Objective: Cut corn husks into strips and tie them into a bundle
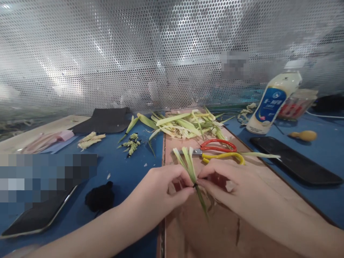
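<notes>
A small bundle of pale green husk strips (pixel 189 165) stands between my hands, its loose ends fanned upward and its darker green ends pointing down. My left hand (pixel 168 184) pinches it from the left near a dark tie (pixel 195 185), which looks like black thread. My right hand (pixel 228 181) is closed with thumb and fingertips at the bundle's right side; what they pinch is too small to make out. Just beyond lie scissors (pixel 215 154) with one red and one yellow handle. Behind them is a heap of loose husk strips (pixel 185 125).
The wooden board (pixel 182 229) lies on a blue table (pixel 145 229). To the left are a black ball of yarn (pixel 100 197), green sprigs (pixel 131 144) and a dark sheet (pixel 103 120). A bottle (pixel 274 102), jar (pixel 295 105) and black phone (pixel 295 161) are right. Perforated metal (pixel 129 53) rises behind.
</notes>
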A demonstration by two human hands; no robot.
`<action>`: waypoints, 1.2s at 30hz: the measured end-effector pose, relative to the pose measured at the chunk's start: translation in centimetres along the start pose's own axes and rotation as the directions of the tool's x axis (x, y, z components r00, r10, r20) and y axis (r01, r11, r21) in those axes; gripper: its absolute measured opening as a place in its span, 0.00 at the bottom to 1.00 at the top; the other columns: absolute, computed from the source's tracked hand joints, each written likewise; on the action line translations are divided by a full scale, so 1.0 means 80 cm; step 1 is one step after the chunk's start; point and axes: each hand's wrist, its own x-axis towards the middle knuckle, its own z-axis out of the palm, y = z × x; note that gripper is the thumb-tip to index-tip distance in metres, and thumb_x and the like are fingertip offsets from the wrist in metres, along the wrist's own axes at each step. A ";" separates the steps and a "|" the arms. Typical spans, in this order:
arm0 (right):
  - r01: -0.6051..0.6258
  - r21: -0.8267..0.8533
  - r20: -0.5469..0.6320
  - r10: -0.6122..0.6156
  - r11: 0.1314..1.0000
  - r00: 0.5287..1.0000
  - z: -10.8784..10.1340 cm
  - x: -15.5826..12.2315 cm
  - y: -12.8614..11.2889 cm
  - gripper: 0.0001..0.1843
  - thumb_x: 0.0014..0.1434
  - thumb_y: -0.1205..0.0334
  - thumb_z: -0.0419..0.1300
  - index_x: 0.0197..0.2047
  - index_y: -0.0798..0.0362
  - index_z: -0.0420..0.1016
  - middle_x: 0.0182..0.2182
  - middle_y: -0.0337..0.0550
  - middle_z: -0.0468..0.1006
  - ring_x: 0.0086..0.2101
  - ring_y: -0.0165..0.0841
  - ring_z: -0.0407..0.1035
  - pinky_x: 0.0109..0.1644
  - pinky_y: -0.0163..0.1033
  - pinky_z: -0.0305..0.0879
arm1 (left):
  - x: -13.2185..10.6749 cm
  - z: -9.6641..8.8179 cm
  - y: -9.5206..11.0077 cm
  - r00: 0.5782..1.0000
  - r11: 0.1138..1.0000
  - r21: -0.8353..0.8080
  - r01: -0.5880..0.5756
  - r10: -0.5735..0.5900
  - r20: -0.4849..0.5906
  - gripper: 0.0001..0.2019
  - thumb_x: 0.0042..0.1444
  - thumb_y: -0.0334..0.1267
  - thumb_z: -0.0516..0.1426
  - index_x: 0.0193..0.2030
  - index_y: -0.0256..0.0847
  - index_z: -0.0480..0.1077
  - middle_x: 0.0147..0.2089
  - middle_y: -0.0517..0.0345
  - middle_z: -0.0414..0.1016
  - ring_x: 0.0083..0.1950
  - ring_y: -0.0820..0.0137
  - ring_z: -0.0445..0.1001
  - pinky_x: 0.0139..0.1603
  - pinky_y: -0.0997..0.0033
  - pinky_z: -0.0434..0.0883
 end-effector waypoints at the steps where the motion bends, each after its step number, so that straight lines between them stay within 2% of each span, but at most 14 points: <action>1: -0.020 0.024 0.023 0.019 1.000 1.000 0.000 0.000 0.000 0.05 0.56 0.66 0.57 0.28 0.52 0.70 0.22 0.35 0.71 0.23 0.26 0.63 0.25 0.31 0.57 | 0.000 0.001 -0.001 1.000 0.999 -0.044 -0.005 0.004 -0.003 0.02 0.52 0.34 0.56 0.30 0.39 0.69 0.29 0.64 0.71 0.26 0.78 0.64 0.28 0.79 0.62; 4: -0.060 0.079 0.115 0.051 0.995 0.992 -0.004 0.002 0.002 0.06 0.57 0.63 0.56 0.28 0.51 0.70 0.24 0.35 0.72 0.25 0.26 0.64 0.26 0.31 0.58 | -0.001 0.003 -0.002 1.000 0.987 -0.163 -0.003 -0.001 -0.022 0.03 0.50 0.35 0.58 0.29 0.39 0.69 0.33 0.62 0.72 0.28 0.78 0.66 0.29 0.78 0.64; 6: -0.082 0.163 0.159 0.056 0.983 0.986 -0.005 0.002 0.005 0.06 0.57 0.62 0.55 0.30 0.51 0.70 0.26 0.36 0.73 0.27 0.27 0.65 0.28 0.32 0.59 | -0.001 0.004 -0.003 0.998 0.955 -0.287 0.067 -0.064 0.021 0.06 0.50 0.38 0.59 0.29 0.39 0.68 0.30 0.63 0.72 0.27 0.78 0.66 0.27 0.79 0.63; 9: -0.099 0.338 0.189 0.036 0.936 0.981 -0.001 0.002 0.012 0.06 0.57 0.62 0.56 0.30 0.53 0.70 0.27 0.38 0.74 0.27 0.27 0.66 0.29 0.33 0.61 | 0.001 0.004 -0.005 0.978 0.827 -0.524 0.206 -0.162 0.129 0.10 0.50 0.42 0.60 0.31 0.39 0.65 0.25 0.63 0.71 0.26 0.76 0.70 0.21 0.81 0.62; 11: -0.138 0.424 0.200 0.057 0.895 0.978 0.003 0.001 0.015 0.05 0.57 0.62 0.57 0.30 0.53 0.69 0.27 0.39 0.74 0.27 0.28 0.67 0.29 0.33 0.61 | 0.004 0.005 -0.007 0.971 0.759 -0.606 0.240 -0.182 0.157 0.11 0.50 0.41 0.60 0.31 0.39 0.62 0.23 0.63 0.71 0.24 0.75 0.71 0.18 0.82 0.63; 14: -0.210 0.494 0.216 0.115 0.844 0.970 0.007 0.001 0.017 0.05 0.56 0.62 0.58 0.31 0.53 0.69 0.27 0.39 0.74 0.27 0.28 0.67 0.28 0.33 0.62 | 0.005 0.005 -0.010 0.971 0.733 -0.637 0.240 -0.181 0.157 0.11 0.51 0.40 0.60 0.31 0.39 0.61 0.22 0.63 0.71 0.22 0.76 0.69 0.18 0.81 0.64; 20: -0.243 0.535 0.276 0.105 0.809 0.956 0.009 0.002 0.021 0.08 0.56 0.58 0.59 0.33 0.53 0.71 0.30 0.41 0.75 0.27 0.28 0.68 0.28 0.33 0.63 | 0.008 0.008 -0.011 0.972 0.686 -0.689 0.233 -0.191 0.139 0.11 0.49 0.36 0.61 0.32 0.38 0.61 0.23 0.65 0.70 0.23 0.76 0.69 0.21 0.77 0.70; 24: -0.274 0.550 0.304 0.116 0.789 0.945 0.011 0.002 0.017 0.08 0.57 0.57 0.58 0.33 0.53 0.71 0.26 0.39 0.74 0.24 0.28 0.67 0.27 0.34 0.63 | 0.011 0.010 -0.014 0.964 0.635 -0.728 0.260 -0.216 0.155 0.14 0.46 0.34 0.63 0.34 0.39 0.60 0.24 0.66 0.70 0.22 0.77 0.69 0.22 0.75 0.71; 27: -0.251 0.540 0.258 0.126 0.804 0.958 0.009 0.002 0.007 0.06 0.57 0.60 0.58 0.31 0.53 0.70 0.25 0.38 0.73 0.25 0.28 0.68 0.27 0.33 0.64 | 0.011 0.011 -0.017 0.960 0.641 -0.716 0.276 -0.215 0.178 0.14 0.44 0.35 0.64 0.32 0.38 0.61 0.22 0.65 0.71 0.21 0.77 0.70 0.24 0.75 0.70; 32: -0.224 0.482 0.229 0.125 0.847 0.965 0.004 0.004 -0.005 0.03 0.55 0.66 0.57 0.30 0.52 0.70 0.22 0.36 0.72 0.24 0.27 0.67 0.25 0.32 0.62 | 0.010 0.010 -0.019 0.966 0.701 -0.665 0.258 -0.187 0.177 0.11 0.45 0.37 0.64 0.29 0.36 0.66 0.23 0.63 0.73 0.24 0.77 0.71 0.29 0.77 0.67; 36: -0.161 0.432 0.190 0.084 0.887 0.978 0.003 0.005 -0.001 0.04 0.56 0.65 0.57 0.32 0.51 0.73 0.27 0.38 0.76 0.28 0.29 0.69 0.28 0.32 0.64 | 0.010 0.007 -0.015 0.956 0.716 -0.634 0.293 -0.230 0.182 0.10 0.45 0.37 0.64 0.29 0.35 0.68 0.23 0.62 0.73 0.25 0.76 0.72 0.30 0.77 0.67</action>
